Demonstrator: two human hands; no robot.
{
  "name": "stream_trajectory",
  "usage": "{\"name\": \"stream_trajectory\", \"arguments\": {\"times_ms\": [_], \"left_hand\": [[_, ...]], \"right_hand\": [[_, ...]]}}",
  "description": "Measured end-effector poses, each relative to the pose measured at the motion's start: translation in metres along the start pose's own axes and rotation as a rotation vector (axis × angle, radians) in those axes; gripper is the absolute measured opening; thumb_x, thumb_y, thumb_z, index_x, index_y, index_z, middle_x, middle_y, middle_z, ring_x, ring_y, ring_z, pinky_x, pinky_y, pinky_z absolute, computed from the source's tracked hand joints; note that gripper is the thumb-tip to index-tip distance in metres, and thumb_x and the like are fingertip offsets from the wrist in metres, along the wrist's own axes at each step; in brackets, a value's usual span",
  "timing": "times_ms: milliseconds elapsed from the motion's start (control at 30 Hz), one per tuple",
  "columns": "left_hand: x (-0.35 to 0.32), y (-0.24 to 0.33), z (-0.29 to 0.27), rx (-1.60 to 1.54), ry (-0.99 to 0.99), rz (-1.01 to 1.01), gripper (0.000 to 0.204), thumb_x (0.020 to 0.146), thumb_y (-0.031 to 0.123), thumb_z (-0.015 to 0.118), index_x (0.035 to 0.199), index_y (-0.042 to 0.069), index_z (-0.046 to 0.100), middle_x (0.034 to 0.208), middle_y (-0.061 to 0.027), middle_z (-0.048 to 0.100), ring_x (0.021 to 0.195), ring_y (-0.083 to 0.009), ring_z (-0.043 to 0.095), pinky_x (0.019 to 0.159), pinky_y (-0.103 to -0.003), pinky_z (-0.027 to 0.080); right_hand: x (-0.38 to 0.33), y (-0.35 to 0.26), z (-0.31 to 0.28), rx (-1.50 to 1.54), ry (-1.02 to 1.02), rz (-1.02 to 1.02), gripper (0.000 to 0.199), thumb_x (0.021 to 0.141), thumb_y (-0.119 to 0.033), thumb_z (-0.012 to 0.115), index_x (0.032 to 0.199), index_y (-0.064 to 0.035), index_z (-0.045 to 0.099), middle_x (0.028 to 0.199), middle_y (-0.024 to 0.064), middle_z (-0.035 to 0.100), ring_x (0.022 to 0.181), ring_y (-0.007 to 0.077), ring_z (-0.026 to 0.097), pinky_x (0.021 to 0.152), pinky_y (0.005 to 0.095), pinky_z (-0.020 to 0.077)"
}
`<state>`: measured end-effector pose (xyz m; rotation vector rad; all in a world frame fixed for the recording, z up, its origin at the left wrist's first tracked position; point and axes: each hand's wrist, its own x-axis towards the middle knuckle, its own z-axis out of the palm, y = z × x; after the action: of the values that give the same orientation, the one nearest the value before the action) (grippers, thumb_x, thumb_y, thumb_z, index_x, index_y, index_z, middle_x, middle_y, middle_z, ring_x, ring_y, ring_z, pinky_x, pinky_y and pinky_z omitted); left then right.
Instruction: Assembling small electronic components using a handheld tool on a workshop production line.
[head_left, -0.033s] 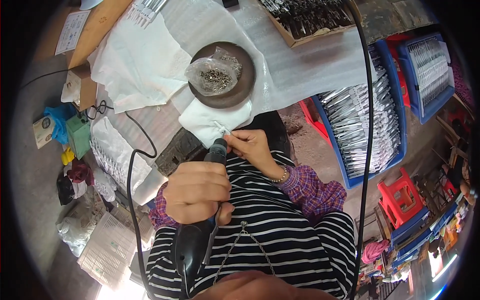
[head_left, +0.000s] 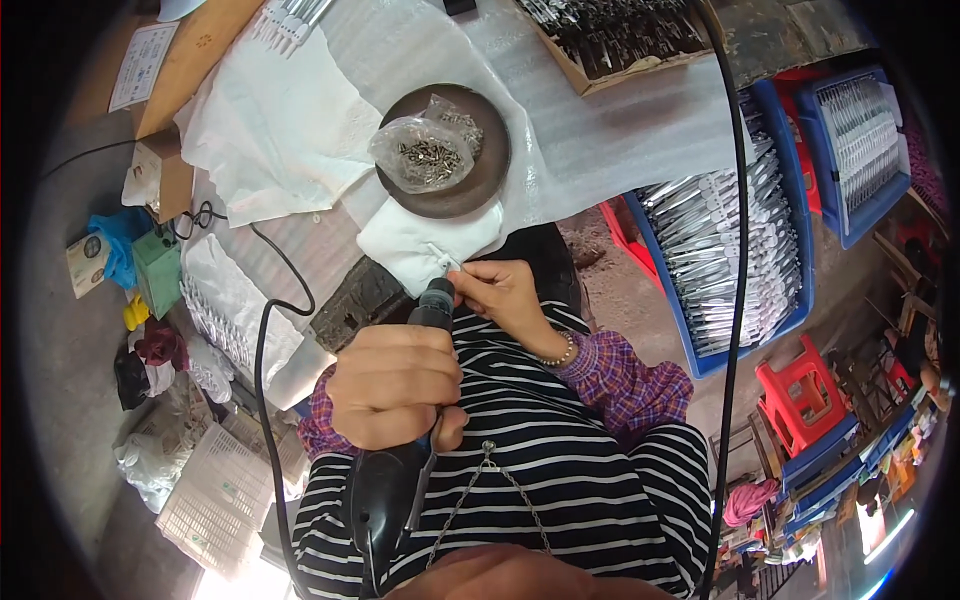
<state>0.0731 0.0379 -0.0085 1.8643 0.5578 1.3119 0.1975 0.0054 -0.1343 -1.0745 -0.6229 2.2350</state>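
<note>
Both of your hands are at work just in front of the table. Your left hand [head_left: 395, 385] is wrapped tightly around a black power screwdriver [head_left: 385, 500], whose nose points up toward a white cloth [head_left: 400, 240]. Your right hand [head_left: 510, 300] pinches a small silvery part [head_left: 446, 262] between thumb and index finger, right by the tool's tip; whether the tip touches it, you cannot tell from this view. That part is over the cloth, below a round dark plate [head_left: 492, 185] bearing clear bags of small metal pieces [head_left: 430, 160]. To your right, a blue bin [head_left: 793, 180] holds many silvery lengths.
</note>
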Motion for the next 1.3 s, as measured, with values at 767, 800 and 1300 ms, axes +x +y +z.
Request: {"name": "stream_trajectory", "arguments": {"times_ms": [767,800,1300], "left_hand": [[-0.002,0.003,-0.013,0.024,0.014,-0.095,0.038,0.065,0.0,0.071,0.093,0.005,0.045,0.071,-0.0103,0.06,0.059,-0.025,0.062,0.058,-0.038,0.052],[-0.004,0.004,-0.01,0.013,0.04,-0.09,0.039,0.065,0.0,0.071,0.093,0.005,0.046,0.07,-0.0102,0.06,0.058,-0.0249,0.062,0.058,-0.038,0.052],[-0.045,0.039,-0.03,-0.016,0.424,-0.04,0.036,0.069,-0.001,0.068,0.095,0.004,0.043,0.071,-0.0125,0.057,0.062,-0.0247,0.058,0.064,-0.041,0.049]], "right_hand": [[-0.003,-0.008,-0.001,-0.073,0.024,-0.015,0.029,0.088,-0.021,0.059,0.068,0.0001,0.062,0.052,-0.0031,0.049,0.044,0.0019,0.039,0.04,0.0165,0.0262],[-0.004,-0.007,0.001,-0.054,0.051,-0.013,0.031,0.086,-0.023,0.06,0.065,-0.0007,0.062,0.049,-0.004,0.046,0.042,0.0015,0.038,0.039,0.0169,0.0254],[-0.008,-0.017,0.008,-0.175,0.014,0.009,0.024,0.085,-0.019,0.063,0.069,-0.0003,0.064,0.053,-0.0024,0.051,0.044,0.0027,0.041,0.04,0.017,0.0307]]}}
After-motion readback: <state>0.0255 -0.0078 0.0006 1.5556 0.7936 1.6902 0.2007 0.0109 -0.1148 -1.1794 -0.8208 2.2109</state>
